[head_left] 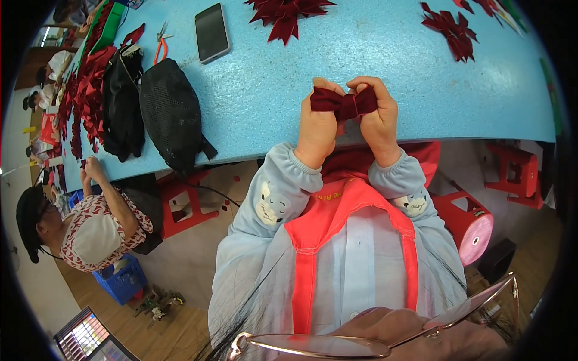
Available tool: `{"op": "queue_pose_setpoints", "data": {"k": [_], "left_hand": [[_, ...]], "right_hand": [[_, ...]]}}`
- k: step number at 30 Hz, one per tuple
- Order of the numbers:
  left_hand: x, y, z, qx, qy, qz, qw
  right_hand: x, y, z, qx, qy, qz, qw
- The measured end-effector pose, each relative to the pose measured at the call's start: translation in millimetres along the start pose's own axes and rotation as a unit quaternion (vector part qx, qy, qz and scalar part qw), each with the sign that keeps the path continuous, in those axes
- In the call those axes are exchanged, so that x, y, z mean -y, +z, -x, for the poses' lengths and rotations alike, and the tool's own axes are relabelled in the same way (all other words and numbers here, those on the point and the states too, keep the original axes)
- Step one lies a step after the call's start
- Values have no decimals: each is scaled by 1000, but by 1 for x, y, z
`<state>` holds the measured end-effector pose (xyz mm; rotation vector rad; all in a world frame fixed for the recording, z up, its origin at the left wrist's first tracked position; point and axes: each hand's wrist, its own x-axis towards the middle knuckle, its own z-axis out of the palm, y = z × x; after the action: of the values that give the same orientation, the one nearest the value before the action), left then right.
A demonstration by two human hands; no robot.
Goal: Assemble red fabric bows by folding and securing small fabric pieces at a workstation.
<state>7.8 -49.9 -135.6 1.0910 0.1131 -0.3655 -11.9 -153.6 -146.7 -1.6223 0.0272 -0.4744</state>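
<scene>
A dark red velvet bow (pixel 344 105) is held up over the near edge of the blue table (pixel 259 99). My left hand (pixel 318 133) grips the bow's left loop, its thumb and fingers closed on the ribbon. At the other end, my right hand (pixel 382 123) pinches the right loop, with its index finger bent over the top. The bow's centre knot shows between both hands. Part of the fingers lies hidden behind the ribbon.
Farther back are two piles of red bows (pixel 288 15) (pixel 451 33). On the left are a phone (pixel 212 33), orange-handled pliers (pixel 161 45), two black bags (pixel 171 114) and heaped red ribbon (pixel 90 90). Another person (pixel 99 225) sits at left. Red stools (pixel 512 174) stand below the table.
</scene>
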Motion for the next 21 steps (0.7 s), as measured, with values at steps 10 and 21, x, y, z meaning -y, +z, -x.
{"op": "queue_pose_setpoints", "data": {"k": [10,21], "left_hand": [[-10,-11,-5,80,-204,167,961],[5,-7,8,117,-46,78,989]], "right_hand": [[0,3,4,-15,-48,26,998],[-2,2,9,-62,-101,8,993]]}}
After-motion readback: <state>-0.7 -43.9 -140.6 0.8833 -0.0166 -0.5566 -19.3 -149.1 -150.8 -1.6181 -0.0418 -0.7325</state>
